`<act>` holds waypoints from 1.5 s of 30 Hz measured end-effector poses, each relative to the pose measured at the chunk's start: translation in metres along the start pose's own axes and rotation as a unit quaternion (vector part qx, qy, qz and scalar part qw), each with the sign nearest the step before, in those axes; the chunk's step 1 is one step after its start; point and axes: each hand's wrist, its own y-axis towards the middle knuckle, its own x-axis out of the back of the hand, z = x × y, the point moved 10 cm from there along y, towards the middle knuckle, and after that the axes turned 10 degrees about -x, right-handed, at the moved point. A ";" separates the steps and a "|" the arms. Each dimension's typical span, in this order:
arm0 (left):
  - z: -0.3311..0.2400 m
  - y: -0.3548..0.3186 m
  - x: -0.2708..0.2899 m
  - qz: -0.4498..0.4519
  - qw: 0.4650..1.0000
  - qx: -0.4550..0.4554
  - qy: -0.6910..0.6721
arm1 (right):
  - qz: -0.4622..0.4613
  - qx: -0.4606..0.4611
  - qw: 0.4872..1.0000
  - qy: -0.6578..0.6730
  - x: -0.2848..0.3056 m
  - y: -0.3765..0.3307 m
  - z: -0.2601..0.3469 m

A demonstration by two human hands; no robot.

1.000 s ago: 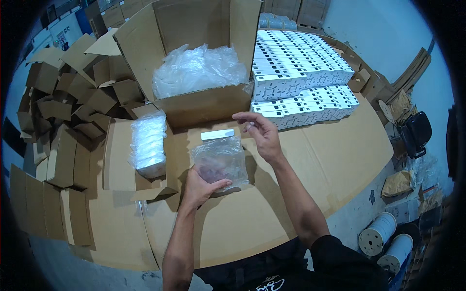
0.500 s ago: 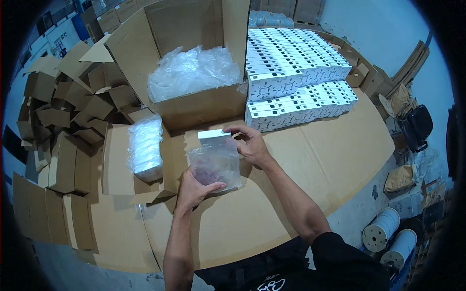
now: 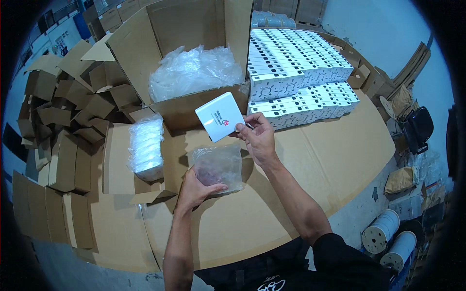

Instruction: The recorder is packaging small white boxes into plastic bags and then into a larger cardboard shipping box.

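Note:
A flat white square box (image 3: pixel 221 117), with a small red mark and printing on its face, is pinched at its lower right corner by my right hand (image 3: pixel 259 138). It is tilted above the cardboard tabletop, apart from the bag. Below it, my left hand (image 3: pixel 198 189) holds a clear plastic bag (image 3: pixel 225 167), thumb on top and fingers behind or under it. Left of that hand, an opened carton (image 3: pixel 119 160) contains a row of plastic-wrapped packs (image 3: pixel 147 148).
A tall carton (image 3: pixel 204 106) full of clear plastic bags (image 3: pixel 196 72) stands behind my hands. White printed boxes (image 3: pixel 301 72) are stacked at the far right. Opened brown cartons (image 3: pixel 73 106) pile up on the left. Cable reels (image 3: pixel 381 230) stand on the floor at right.
My right hand has lifted the white box up and away from the bag's top, turning its printed face into view. My left hand stays nearly still with the bag.

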 end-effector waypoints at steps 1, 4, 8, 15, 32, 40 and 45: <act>-0.001 -0.001 0.001 -0.001 1.000 0.000 0.001 | 0.001 0.000 1.000 0.001 0.000 0.000 -0.001; -0.002 0.002 -0.001 0.006 1.000 0.007 0.013 | 0.003 -0.002 0.999 -0.035 0.005 0.000 -0.006; -0.003 0.003 0.001 0.005 1.000 -0.005 0.011 | 0.010 0.008 0.996 -0.083 0.004 0.000 -0.004; -0.009 0.004 0.008 -0.012 0.998 -0.014 0.053 | 0.017 -0.013 0.991 -0.129 0.003 -0.002 -0.001; -0.016 0.004 0.005 -0.023 0.999 -0.003 0.022 | 0.078 -0.069 0.976 -0.192 -0.006 -0.004 -0.018; 0.005 0.006 0.009 -0.062 0.996 0.011 -0.055 | 0.082 -0.065 0.970 -0.220 -0.006 -0.005 -0.025; 0.008 0.006 0.026 -0.180 0.981 -0.019 -0.076 | 0.000 -0.125 0.971 -0.202 -0.002 -0.016 -0.039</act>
